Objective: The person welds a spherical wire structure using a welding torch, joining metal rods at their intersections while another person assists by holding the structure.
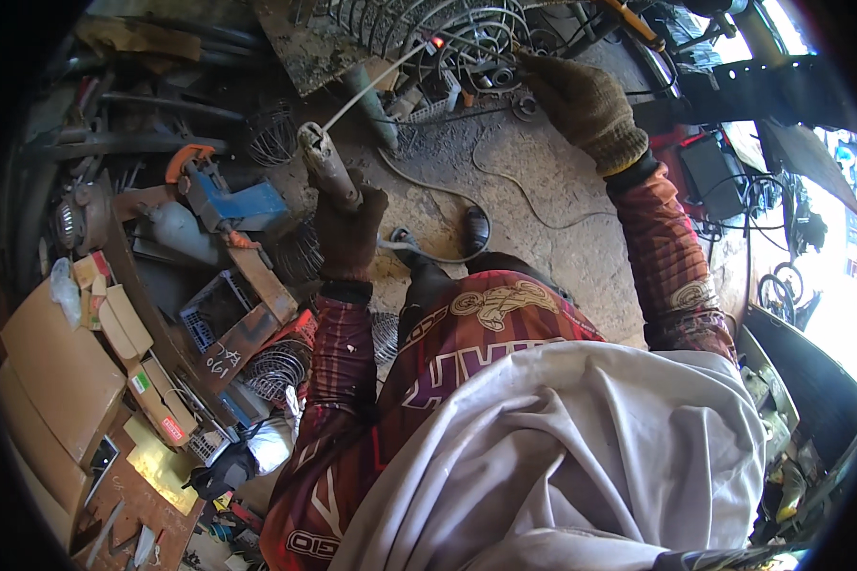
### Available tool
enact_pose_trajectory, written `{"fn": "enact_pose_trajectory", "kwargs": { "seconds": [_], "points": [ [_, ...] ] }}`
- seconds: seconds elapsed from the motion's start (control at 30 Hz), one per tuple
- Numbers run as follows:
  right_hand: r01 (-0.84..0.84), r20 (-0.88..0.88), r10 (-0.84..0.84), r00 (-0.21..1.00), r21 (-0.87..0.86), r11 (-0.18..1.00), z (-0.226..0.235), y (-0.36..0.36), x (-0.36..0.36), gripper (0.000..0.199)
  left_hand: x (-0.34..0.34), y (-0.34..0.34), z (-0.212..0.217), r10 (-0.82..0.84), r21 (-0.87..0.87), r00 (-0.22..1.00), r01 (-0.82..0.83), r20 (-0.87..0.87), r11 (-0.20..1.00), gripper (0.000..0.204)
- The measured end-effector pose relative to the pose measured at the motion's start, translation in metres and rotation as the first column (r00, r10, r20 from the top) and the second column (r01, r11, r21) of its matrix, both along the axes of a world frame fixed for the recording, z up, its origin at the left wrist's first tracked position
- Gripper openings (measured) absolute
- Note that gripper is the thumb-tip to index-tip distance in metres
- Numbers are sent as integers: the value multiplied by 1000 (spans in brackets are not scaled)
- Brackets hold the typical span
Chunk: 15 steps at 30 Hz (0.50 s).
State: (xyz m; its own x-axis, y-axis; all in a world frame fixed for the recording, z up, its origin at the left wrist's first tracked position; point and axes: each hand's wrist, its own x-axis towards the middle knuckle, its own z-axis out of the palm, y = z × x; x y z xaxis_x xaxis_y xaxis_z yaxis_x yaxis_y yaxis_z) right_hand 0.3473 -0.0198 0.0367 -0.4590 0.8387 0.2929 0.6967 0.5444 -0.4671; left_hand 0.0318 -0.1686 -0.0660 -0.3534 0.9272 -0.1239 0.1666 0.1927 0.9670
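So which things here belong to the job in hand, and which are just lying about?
In use:
rod holder, in the left hand
pale rod, far end by a red glow
wire coils, right hand at their edge, grip unclear

Lying about, apparently:
blue-and-orange metal piece
cardboard box
grey rounded container
yellow sheet

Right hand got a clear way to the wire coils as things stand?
Likely yes: the right hand is at the edge of the wire coils, nothing visibly between; contact is unclear. The red glow sits farther left.
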Motion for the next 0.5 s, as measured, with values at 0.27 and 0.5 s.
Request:
{"fn": "enact_pose_trajectory", "kwargs": {
  "seconds": [0.27,0.5],
  "points": [
    [72,70,-67,995,-72,995,-1,0,-1,31,-11,7,-15,-125,15,992,125,-17,992,40],
    [74,37,-71,997,-109,991,-3,0,-4,32,-2,9,1,-121,-9,992,121,-26,993,42]
  ]
}}
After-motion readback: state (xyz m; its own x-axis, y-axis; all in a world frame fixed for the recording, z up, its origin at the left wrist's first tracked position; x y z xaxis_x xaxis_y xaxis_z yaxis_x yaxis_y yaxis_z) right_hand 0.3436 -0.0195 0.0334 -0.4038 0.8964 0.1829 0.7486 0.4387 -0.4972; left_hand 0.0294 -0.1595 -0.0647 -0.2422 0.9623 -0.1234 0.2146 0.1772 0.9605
